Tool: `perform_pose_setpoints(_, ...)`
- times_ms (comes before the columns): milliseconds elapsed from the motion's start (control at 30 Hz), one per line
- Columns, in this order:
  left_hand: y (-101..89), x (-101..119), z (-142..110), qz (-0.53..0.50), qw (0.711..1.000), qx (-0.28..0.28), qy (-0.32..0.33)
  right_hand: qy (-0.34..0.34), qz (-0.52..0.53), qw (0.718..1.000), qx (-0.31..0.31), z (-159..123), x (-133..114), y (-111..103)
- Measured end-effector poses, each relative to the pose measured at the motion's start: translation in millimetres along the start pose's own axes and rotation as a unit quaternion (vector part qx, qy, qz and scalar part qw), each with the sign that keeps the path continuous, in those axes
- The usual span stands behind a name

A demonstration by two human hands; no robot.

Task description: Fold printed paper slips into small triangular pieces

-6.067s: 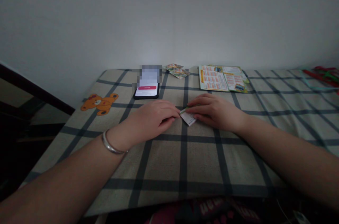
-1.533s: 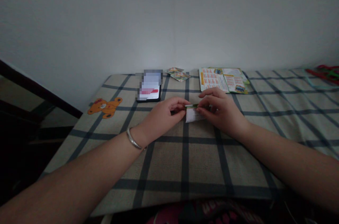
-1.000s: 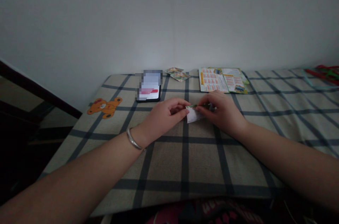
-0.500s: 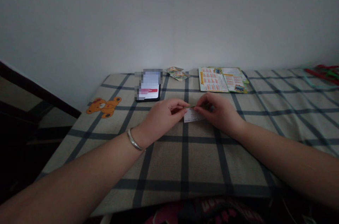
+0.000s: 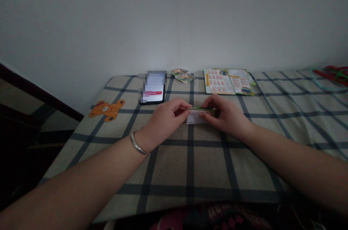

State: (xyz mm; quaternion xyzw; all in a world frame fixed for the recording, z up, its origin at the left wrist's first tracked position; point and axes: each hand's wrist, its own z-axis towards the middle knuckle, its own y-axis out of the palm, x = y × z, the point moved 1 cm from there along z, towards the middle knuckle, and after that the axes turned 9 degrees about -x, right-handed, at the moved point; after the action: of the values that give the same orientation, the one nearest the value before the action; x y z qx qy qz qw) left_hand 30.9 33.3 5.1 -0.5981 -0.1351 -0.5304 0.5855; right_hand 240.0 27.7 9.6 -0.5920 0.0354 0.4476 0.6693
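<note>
A small folded piece of paper (image 5: 194, 116), white below with a green top edge, is pinched between both my hands over the checked cloth (image 5: 190, 157). My left hand (image 5: 165, 121), with a silver bangle on its wrist, grips the paper's left end with thumb and fingers closed. From the right, my right hand (image 5: 227, 115) pinches the paper along its green edge. The paper is lifted slightly off the cloth.
A lit phone (image 5: 153, 90) lies behind my left hand. Two small folded paper pieces (image 5: 181, 75) and printed leaflets (image 5: 228, 82) lie near the wall. Red and green items (image 5: 331, 74) sit at the far right. An orange bear print (image 5: 107, 108) marks the cloth's left side.
The paper was pressed flat on the cloth at first; both hands have since raised it and keep pinching and turning its green edge. The hands stay in about the same spot.
</note>
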Motion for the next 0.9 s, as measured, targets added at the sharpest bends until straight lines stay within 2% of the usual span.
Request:
perform_pose_setpoints(100, 0.5, -2.9, 0.3, -0.016, 1.000, 0.007, 0.004, 0.011, 0.015, 1.000, 0.003, 0.4, 1.5, 1.1)
perform_pose_setpoints(300, 0.8, 0.7, -0.7, -0.011, 1.000, -0.008, 0.021, 0.039, 0.111, 0.993, 0.011, 2.8, 9.3, 7.4)
perform_pose_setpoints(433, 0.8, 7.1, -2.1, -0.025, 0.999, -0.010, 0.033, 0.044, 0.113, 0.992, 0.027, 2.8, 7.7, 6.7)
perform_pose_setpoints(700, 2.5, 5.0, -1.9, -0.054, 0.998, -0.009, -0.004, 0.034, 0.109, 0.993, 0.042, 2.6, 4.0, 5.6)
perform_pose_setpoints(900, 1.3, 2.4, -1.0, -0.028, 0.999, 0.013, 0.019, 0.035, 0.146, 0.988, 0.043, 2.1, 3.2, 8.0)
